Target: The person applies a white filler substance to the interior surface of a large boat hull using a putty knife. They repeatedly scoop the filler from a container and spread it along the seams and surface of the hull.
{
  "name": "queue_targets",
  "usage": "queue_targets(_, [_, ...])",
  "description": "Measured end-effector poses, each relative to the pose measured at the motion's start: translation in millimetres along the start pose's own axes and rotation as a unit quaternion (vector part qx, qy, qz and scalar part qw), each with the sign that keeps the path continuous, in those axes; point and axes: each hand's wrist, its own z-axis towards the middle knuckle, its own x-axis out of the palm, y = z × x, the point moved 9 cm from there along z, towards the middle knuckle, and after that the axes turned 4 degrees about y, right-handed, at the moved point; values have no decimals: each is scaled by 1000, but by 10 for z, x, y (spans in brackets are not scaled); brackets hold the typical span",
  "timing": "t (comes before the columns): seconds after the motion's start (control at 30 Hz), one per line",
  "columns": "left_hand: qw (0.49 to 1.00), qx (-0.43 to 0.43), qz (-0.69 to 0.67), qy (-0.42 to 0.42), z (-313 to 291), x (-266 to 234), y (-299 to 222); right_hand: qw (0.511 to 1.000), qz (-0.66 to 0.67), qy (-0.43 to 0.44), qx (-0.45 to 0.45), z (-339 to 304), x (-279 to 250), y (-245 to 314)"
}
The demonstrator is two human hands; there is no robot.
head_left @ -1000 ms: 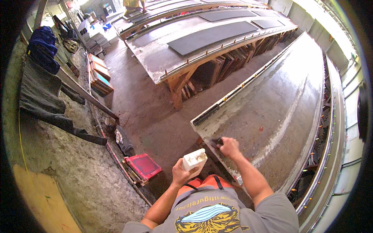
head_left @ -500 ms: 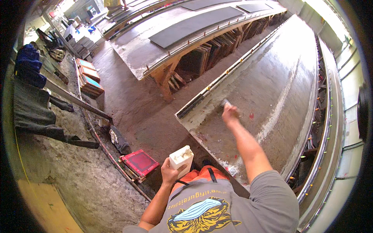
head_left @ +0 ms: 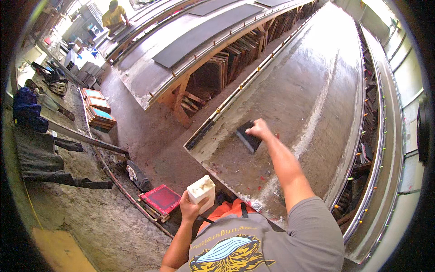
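My left hand (head_left: 194,206) is wrapped round a white plastic jug (head_left: 202,192) with a cut-open top and whitish residue inside, held upright in front of my body. My right hand (head_left: 259,129) reaches out over the long table (head_left: 312,122) and is closed on a corner of a dark, flat, rectangular spreader (head_left: 248,137). The spreader has a lighter grey edge and is tilted at the table's surface; I cannot tell whether it touches. That surface is grey-brown, stained and glossy, with a pale streak running along it.
Left of this table runs a second long table (head_left: 136,77) bearing dark flat panels (head_left: 195,38), with frames stacked beneath. A red screen frame (head_left: 160,199) lies low by the left wall. Framed screens (head_left: 97,106) stand farther back. A person (head_left: 114,17) in yellow is at the far left.
My right hand has drawn slightly nearer and left, and the spreader has turned so its flat face shows. The jug stays in my left hand. The view has shifted, bringing the far person into sight.
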Motion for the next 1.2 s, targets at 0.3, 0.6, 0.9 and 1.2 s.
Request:
queue_targets(0.3, [1000, 25, -14, 2, 1, 104, -146, 939, -182, -290, 47, -205, -634, -204])
queue_targets(0.6, [998, 4, -27, 62, 187, 290, -401, 946, -171, -272, 50, -753, -1410, -977])
queue_targets(0.9, [993, -33, -50, 104, 233, 667, -527, 838, -399, -370, -36, -1222, -182, -590])
queue_targets(1.2, [994, -20, -52, 94, 179, 698, -485, 908, -297, -294, -10, -892, -796, -685])
